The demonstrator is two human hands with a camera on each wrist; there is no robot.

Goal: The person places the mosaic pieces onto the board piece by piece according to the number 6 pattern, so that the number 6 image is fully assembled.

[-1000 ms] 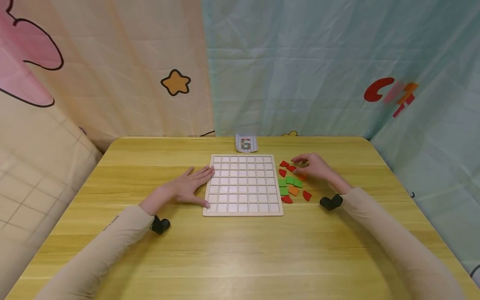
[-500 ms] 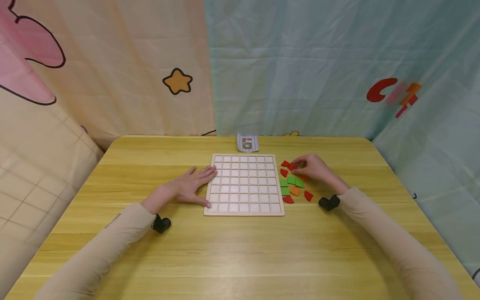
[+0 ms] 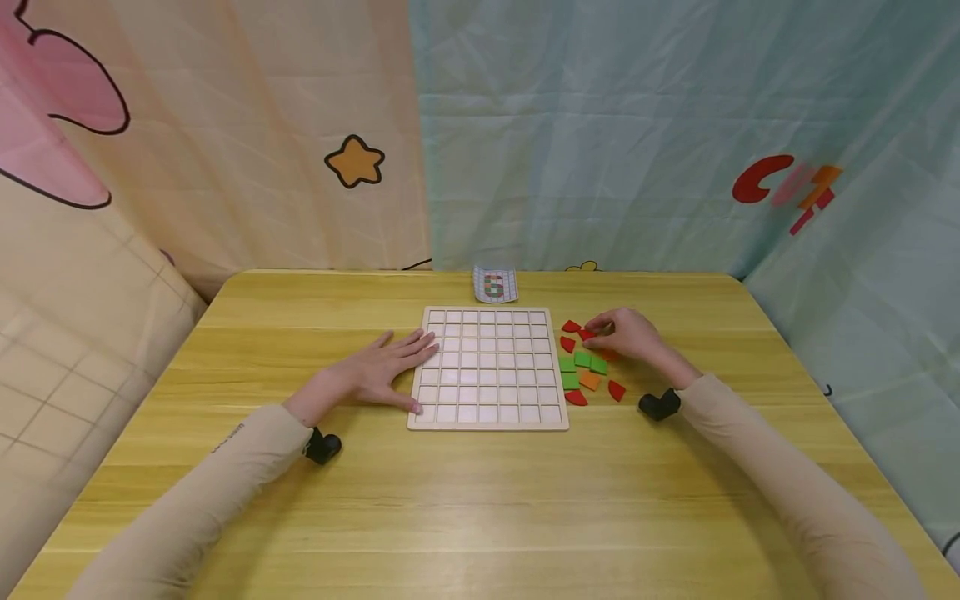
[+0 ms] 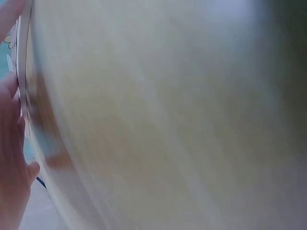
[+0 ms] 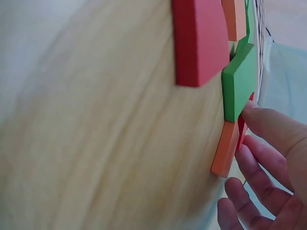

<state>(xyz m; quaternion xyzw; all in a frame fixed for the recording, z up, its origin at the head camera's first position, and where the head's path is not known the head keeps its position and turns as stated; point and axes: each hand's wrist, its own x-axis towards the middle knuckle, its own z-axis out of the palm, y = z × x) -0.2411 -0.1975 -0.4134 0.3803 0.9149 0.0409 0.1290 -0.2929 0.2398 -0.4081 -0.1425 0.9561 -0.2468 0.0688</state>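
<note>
My left hand (image 3: 382, 371) lies flat with its fingers spread, fingertips and thumb over the left edge of a pale wooden grid board (image 3: 487, 361). In the left wrist view, only part of that hand shows at the left border. To the right of the board, my right hand (image 3: 632, 336) pinches a red quarter-round tile (image 3: 587, 334) between thumb and fingers. The right wrist view shows this red tile (image 5: 242, 128) mostly hidden behind a green square tile (image 5: 240, 82) and an orange tile (image 5: 224, 151). A larger-looking red tile (image 5: 200, 43) is nearest the camera.
Several loose tiles lie along the board's right side, among them a green square (image 3: 567, 381), an orange square (image 3: 590, 381) and a red quarter-round (image 3: 617, 390). Behind the board stands a small printed pattern card (image 3: 495, 285). Patterned curtains (image 3: 637, 167) surround the wooden table (image 3: 480, 508).
My right hand has moved slightly onto the red tile, and its thumb and fingers have come together on it. The left fingertips reach slightly farther over the board; the tiles otherwise stay put.
</note>
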